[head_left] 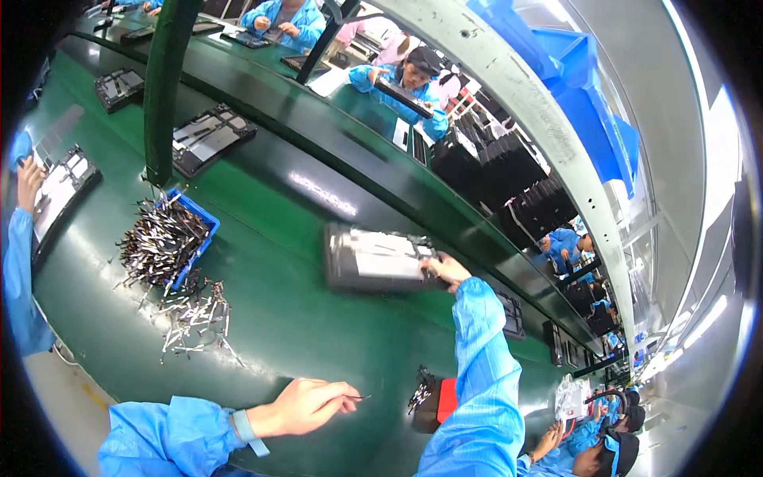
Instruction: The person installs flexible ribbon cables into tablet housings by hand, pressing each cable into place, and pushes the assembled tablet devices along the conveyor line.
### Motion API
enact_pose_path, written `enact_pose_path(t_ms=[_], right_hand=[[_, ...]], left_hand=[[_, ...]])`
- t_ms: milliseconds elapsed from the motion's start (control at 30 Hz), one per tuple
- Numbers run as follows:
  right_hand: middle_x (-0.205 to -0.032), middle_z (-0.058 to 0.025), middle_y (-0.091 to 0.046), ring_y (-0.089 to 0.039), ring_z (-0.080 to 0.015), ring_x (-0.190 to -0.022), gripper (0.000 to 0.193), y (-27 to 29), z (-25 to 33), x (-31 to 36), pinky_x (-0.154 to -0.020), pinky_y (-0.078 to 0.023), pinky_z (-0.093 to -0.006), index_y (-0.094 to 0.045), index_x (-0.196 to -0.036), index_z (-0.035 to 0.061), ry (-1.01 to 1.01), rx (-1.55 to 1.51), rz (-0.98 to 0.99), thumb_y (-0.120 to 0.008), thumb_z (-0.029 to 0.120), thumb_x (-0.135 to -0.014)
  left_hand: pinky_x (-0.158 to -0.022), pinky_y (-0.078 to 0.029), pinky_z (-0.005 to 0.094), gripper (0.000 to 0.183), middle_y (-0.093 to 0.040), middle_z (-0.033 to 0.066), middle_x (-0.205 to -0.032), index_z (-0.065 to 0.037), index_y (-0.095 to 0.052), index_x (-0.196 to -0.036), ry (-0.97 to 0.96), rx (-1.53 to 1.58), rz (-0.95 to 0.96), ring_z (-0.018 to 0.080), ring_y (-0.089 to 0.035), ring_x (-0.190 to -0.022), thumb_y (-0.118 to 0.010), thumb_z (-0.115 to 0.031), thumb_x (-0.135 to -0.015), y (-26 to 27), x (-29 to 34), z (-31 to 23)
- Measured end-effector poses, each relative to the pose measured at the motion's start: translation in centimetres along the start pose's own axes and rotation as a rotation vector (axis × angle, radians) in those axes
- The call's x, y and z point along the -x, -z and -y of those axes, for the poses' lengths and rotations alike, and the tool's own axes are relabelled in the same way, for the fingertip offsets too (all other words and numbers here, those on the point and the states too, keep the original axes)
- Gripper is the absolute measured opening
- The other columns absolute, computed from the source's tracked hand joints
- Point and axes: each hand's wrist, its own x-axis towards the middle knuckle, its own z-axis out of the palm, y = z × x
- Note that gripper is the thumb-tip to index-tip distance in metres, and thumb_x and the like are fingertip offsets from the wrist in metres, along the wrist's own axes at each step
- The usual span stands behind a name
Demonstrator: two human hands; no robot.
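My right hand reaches out over the green workbench and grips the right end of a flat, tablet-like device. Its silver and black inner parts face up; its outline is blurred by motion, and whether it touches the bench I cannot tell. Close to the bench's near edge, my left hand is closed in a pinch, with a small thin dark strip sticking out past the fingertips. A wristband circles the left wrist. Between my arms lie a red and black box and a few small strips.
A blue bin overflows with small thin strips; a loose heap lies beside it. More opened devices rest along the back. A dark green post rises from the bench. At left, a co-worker's hand touches another device.
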Motion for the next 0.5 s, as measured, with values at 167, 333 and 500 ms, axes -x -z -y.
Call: enact_pose_path(t_ms=[167, 333, 500], right_hand=[[-0.143, -0.0157, -0.040, -0.037, -0.0248, -0.134, 0.095, -3.8, -1.8, 5.2, -0.112, -0.029, -0.0339, -0.028, -0.147, 0.0010, 0.326, 0.344, 0.385, -0.083, 0.019, -0.071], [-0.148, -0.0170, -0.035, -0.033, -0.0266, -0.137, 0.102, -10.2, -1.4, 12.1, -0.115, -0.024, -0.0338, -0.023, -0.150, 0.0042, 0.430, 0.373, 0.728, -0.083, 0.023, -0.070], [-0.155, -0.0185, -0.026, -0.026, -0.0268, -0.143, 0.107, -10.7, -3.4, 17.8, -0.116, -0.023, -0.0379, -0.008, -0.155, 0.0132, 0.431, 0.294, 0.671, -0.080, 0.021, -0.077]], left_hand=[[-0.072, -0.055, 0.0325, 0.022, -0.071, 0.0141, -0.083, 0.004, -0.065, -0.096, -0.170, -0.030, -0.492, 0.0246, -0.070, -0.075, -0.044, 0.003, -0.089, 3.7, 2.6, -6.4], [-0.108, -0.032, 0.0429, 0.022, -0.073, 0.0107, -0.082, 0.001, -0.063, -0.093, 0.243, 0.025, -0.562, 0.0176, -0.068, -0.088, -0.042, -0.004, -0.093, 3.6, 6.6, -4.6], [-0.113, -0.024, 0.0422, 0.019, -0.074, 0.0102, -0.085, 0.000, -0.061, -0.096, 0.385, 0.279, -0.388, 0.0166, -0.065, -0.094, -0.043, -0.006, -0.094, 1.2, 9.7, -2.9]])
